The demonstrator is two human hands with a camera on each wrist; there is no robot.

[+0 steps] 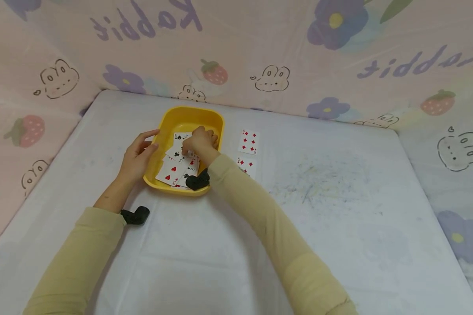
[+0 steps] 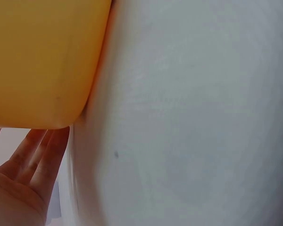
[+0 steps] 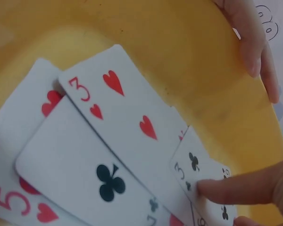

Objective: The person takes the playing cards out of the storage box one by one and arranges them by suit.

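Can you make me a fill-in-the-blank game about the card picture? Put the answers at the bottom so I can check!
1. The colour of the tray that the left hand touches is ____.
2. The right hand touches a black-suited card, the three of ____.
3. The two cards on the table beside the tray have red shapes called ____.
4. In the right wrist view, the card with a red 3 belongs to the suit of ____.

Missing words: yellow; clubs; diamonds; hearts.

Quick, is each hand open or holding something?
Left hand: open, touching the yellow tray.
Right hand: touching the three of clubs; whether gripping, can't tell.
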